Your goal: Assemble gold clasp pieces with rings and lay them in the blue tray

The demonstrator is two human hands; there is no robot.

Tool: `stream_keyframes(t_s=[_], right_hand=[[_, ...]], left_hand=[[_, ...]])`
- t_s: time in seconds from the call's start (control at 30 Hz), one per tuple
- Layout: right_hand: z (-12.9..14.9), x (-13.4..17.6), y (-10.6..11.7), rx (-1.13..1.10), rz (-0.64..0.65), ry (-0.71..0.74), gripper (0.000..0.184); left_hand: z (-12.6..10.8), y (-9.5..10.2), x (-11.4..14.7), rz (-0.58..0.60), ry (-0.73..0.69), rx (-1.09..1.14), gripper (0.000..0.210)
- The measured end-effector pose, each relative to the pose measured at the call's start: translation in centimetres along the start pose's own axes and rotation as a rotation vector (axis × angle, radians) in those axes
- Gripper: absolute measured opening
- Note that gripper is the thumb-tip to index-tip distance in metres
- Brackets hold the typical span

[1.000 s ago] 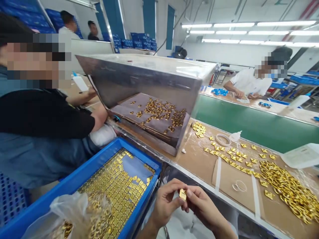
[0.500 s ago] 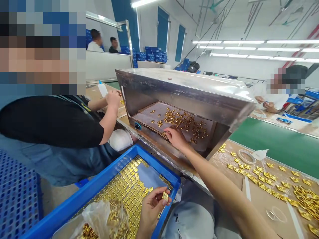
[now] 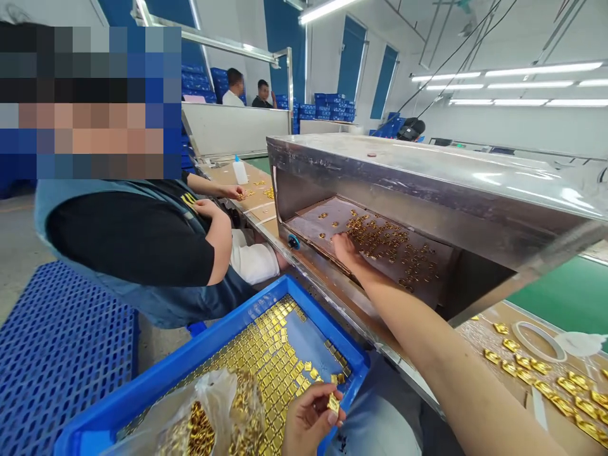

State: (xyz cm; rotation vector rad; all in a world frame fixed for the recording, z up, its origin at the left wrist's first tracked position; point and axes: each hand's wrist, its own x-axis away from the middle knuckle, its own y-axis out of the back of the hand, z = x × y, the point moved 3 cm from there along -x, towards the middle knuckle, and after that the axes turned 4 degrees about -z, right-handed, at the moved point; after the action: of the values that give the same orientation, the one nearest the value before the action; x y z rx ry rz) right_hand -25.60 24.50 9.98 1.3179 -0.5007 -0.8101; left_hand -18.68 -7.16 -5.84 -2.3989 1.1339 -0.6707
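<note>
My left hand [image 3: 311,418] pinches a small square gold-coloured metal piece [image 3: 333,404] between thumb and fingers, over the near corner of a blue tray [image 3: 166,341]. Rows of similar gold pieces [image 3: 259,345] cover much of the tray floor. My right hand [image 3: 345,249] reaches into an open-fronted metal box [image 3: 380,174], its fingers bunched at the left edge of scattered small gold parts [image 3: 380,235]. Those parts lie on a flat sheet in the box. Whatever sits between the right fingertips is hidden.
Clear plastic bags of gold parts [image 3: 209,411] rest in the tray. A co-worker [image 3: 128,228] sits at left, near a white bottle [image 3: 240,171]. On the bench at right lie a tape roll [image 3: 539,342] and several gold pieces [image 3: 541,383]. Blue slatted pallet [image 3: 66,335] at lower left.
The view has swung left. My right hand has shifted farther into the box, fingers now bunched at the parts. My left hand still holds the gold piece. The co-worker's hands have moved apart.
</note>
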Motion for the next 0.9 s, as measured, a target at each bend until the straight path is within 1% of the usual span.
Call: stream_keyframes(t_s=[0.1,0.17,0.2,0.23,0.3,0.33,0.37,0.4,0.43,0.47,0.5,0.53,0.6,0.63,0.67,0.7,0.77,0.83,0.9], right_hand=[[1.0,1.6,1.5,-0.133,-0.07,-0.034,0.026],[2.5,4.2,2.6,-0.239,-0.135,0.002,0.017],[3.3,6.0,3.0,-0.295,-0.167,0.037,0.019],[4.1,8.2,3.4,-0.354,-0.192,0.091,0.025],[4.8,13.5,3.7,-0.457,-0.225,0.201,0.022],[4.4,16.6,3.6,-0.503,-0.232,0.247,0.019],[3.5,19.7,3.3,-0.565,-0.248,0.295,0.02],[1.8,22.9,3.0,-0.701,-0.324,0.349,0.022],[-0.6,25.9,2.4,-0.789,-0.368,0.337,0.025],[-3.5,28.6,1.4,-0.813,-0.356,0.248,0.023],[-6.8,30.9,0.5,-0.812,-0.365,0.115,0.019],[-10.3,33.0,-0.4,-0.797,-0.385,-0.068,0.02],[-16.6,36.6,-2.1,-0.793,-0.404,-0.406,0.031],[-19.1,38.0,-2.7,-0.8,-0.418,-0.544,0.038],[-20.9,39.2,-3.1,-0.802,-0.424,-0.647,0.042],[-22.2,40.2,-3.5,-0.797,-0.432,-0.721,0.045],[-23.5,41.4,-3.8,-0.786,-0.443,-0.794,0.046],[-23.8,41.9,-4.0,-0.739,-0.475,-0.789,0.046],[-23.5,42.1,-3.9,-0.645,-0.525,-0.731,0.043]], left_hand=[[-0.7,0.1,-0.4,-0.011,-0.03,-0.027,0.045],[-1.0,0.2,-0.9,-0.026,-0.045,-0.02,0.045],[-1.0,0.2,-1.3,-0.032,-0.053,-0.015,0.045],[-1.0,0.2,-1.7,-0.034,-0.062,-0.013,0.045],[-1.0,0.2,-2.5,-0.004,-0.083,-0.027,0.045],[-1.0,0.1,-2.8,0.025,-0.096,-0.04,0.046],[-1.0,0.0,-3.1,0.06,-0.103,-0.053,0.046],[-1.1,-0.3,-3.2,0.099,-0.1,-0.066,0.046],[-1.1,-0.6,-3.2,0.136,-0.089,-0.078,0.045],[-1.0,-1.1,-3.1,0.17,-0.072,-0.087,0.045],[-0.9,-1.7,-2.9,0.203,-0.05,-0.094,0.043],[-0.7,-2.5,-2.7,0.239,-0.026,-0.097,0.042],[0.0,-4.2,-2.0,0.316,0.017,-0.098,0.04],[0.6,-5.2,-1.6,0.354,0.039,-0.099,0.04],[1.4,-6.1,-1.2,0.392,0.062,-0.103,0.041],[2.2,-7.0,-0.8,0.428,0.086,-0.111,0.041],[3.9,-8.6,-0.1,0.492,0.117,-0.129,0.043],[5.3,-9.9,0.5,0.546,0.125,-0.148,0.044],[6.2,-11.0,0.8,0.599,0.134,-0.179,0.044]])
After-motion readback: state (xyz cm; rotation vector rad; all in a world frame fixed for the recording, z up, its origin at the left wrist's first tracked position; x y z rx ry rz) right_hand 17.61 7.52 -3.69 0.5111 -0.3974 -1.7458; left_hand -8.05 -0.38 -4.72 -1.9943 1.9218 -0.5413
